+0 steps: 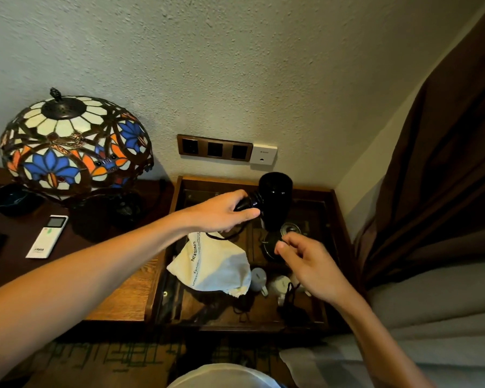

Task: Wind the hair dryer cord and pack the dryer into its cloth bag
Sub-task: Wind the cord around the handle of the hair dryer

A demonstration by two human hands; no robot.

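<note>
My left hand [226,211] grips the handle of the black hair dryer [275,201], holding it in the air over the wooden tray table [336,219] with the barrel standing upright. My right hand [305,261] pinches the black cord [290,292] near the dryer's lower end; the cord hangs down from the hand to a dark bundle on the tray. A loop of cord [221,236] shows under my left hand. The white cloth bag [216,264], printed with black lettering, lies crumpled on the tray below the dryer.
A stained-glass lamp [73,144] stands on the dark side table at left, with a white remote [48,236] and a dark bowl [14,198] beside it. Wall sockets [214,148] sit above the tray. Small white cups [277,284] rest on the tray. A brown curtain [445,163] hangs at right.
</note>
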